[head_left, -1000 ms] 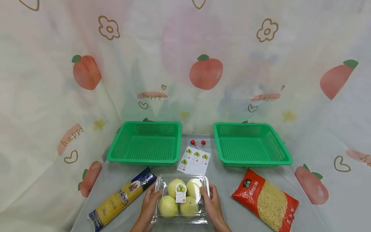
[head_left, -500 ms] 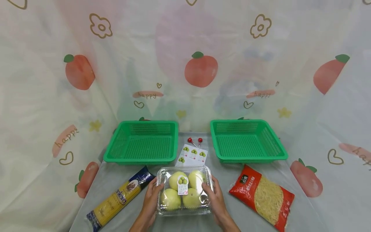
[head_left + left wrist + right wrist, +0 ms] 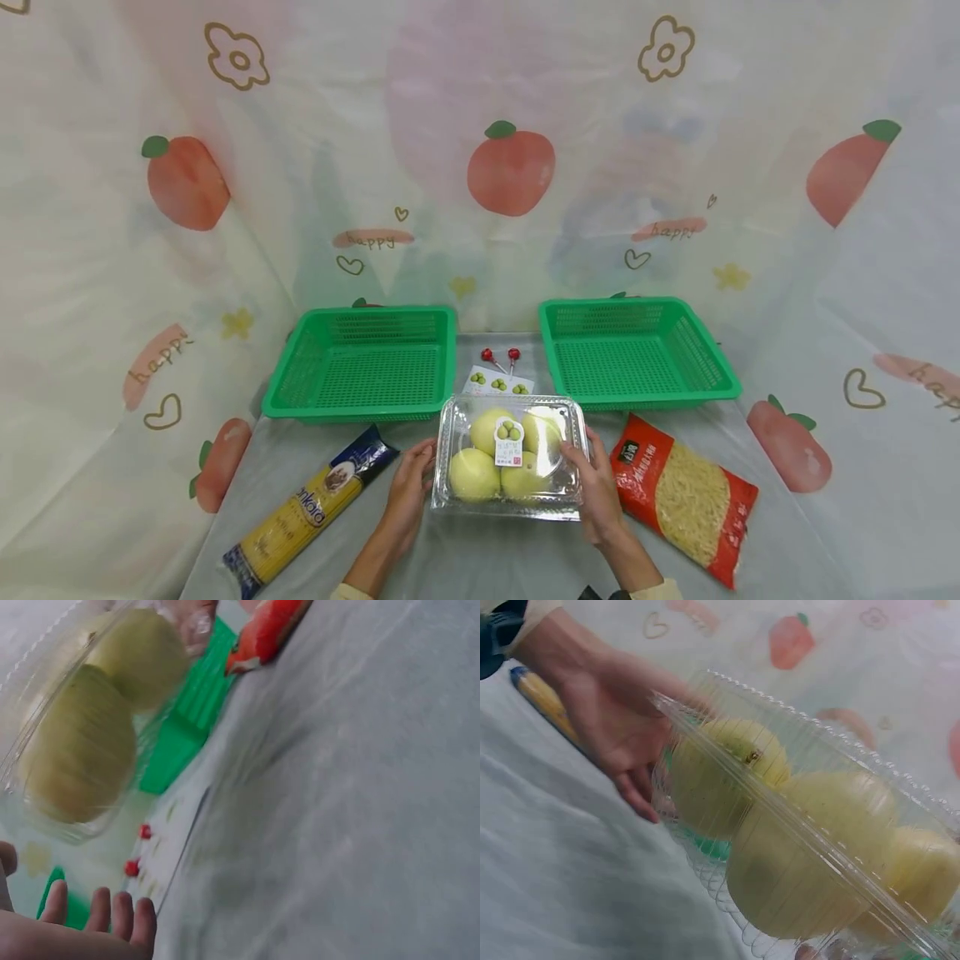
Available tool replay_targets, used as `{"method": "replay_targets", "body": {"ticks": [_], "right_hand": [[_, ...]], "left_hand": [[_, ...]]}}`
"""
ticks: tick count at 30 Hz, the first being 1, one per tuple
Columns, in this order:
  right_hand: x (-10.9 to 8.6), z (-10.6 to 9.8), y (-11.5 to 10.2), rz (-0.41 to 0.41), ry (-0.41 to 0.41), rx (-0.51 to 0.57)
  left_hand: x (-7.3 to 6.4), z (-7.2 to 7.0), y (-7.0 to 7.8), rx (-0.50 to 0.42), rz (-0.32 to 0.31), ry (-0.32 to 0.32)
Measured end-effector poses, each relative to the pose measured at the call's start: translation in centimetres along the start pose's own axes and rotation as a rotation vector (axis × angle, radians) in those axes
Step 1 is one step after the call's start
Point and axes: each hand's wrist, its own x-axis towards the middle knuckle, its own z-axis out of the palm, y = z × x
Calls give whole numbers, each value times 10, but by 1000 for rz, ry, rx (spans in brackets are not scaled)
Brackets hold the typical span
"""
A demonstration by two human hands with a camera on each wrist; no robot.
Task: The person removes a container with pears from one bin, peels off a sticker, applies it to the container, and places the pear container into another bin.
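A clear plastic fruit box holds several round pale-green fruits, with a white label on its lid. My right hand grips the box's right side, thumb over the lid's edge. My left hand is beside the left side with its fingers extended; the left wrist view shows a gap between those fingers and the box. Held above the table, the box appears slightly tilted and covers the lower part of a label sheet.
Green baskets stand at the back left and back right. Two red lollipops lie between them. A spaghetti pack lies at left, a red noodle bag at right. A patterned curtain surrounds the grey table.
The box has moved up and right in the head view, over the label sheet. My left hand has let go of its left side, while my right hand keeps its grip.
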Motion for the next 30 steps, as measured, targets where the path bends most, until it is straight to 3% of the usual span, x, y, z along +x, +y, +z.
{"method": "replay_targets", "body": {"ticks": [9,18,22,30], "right_hand": [[16,-32,-33,-87,59,-20],[25,-62,-59,-120,108,22],[34,-76,-72,-97,137,24],[59,-98,-104,-36,288,-31]], "left_hand": [[21,47,7,39,71,-100],[42,92,16,94,47,-218],[49,114,20,114,64,-277],[62,146,25,131,97,-411]]}}
